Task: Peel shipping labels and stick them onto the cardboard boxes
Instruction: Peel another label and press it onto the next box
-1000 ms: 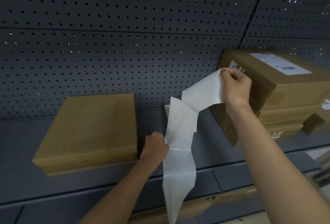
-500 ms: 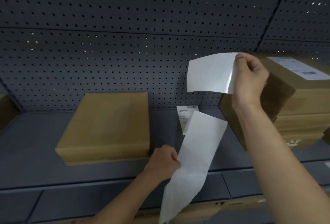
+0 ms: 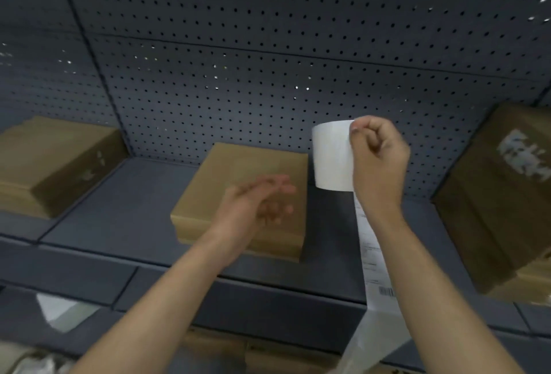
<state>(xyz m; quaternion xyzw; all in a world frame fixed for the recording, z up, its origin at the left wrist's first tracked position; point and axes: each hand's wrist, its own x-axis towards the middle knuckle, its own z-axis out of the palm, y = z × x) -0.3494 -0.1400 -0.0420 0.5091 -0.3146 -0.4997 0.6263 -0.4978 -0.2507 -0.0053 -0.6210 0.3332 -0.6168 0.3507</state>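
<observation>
My right hand (image 3: 377, 162) pinches the top right corner of a peeled white shipping label (image 3: 332, 156), which hangs curved just right of a flat cardboard box (image 3: 247, 171) on the grey shelf (image 3: 119, 209). My left hand (image 3: 259, 200), blurred, hovers open over the front of that box and holds nothing. A strip of printed labels and backing paper (image 3: 372, 260) lies on the shelf and hangs over its front edge, partly hidden behind my right forearm.
A second cardboard box (image 3: 53, 162) lies at the far left of the shelf. A tall stack of boxes (image 3: 501, 200) stands at the right. Grey pegboard (image 3: 268, 60) backs the shelf. Cartons show on the level below.
My left hand has let go of the backing strip and moved up over the middle box, fingers open. The view swung left. My right hand carried the peeled label toward the box.
</observation>
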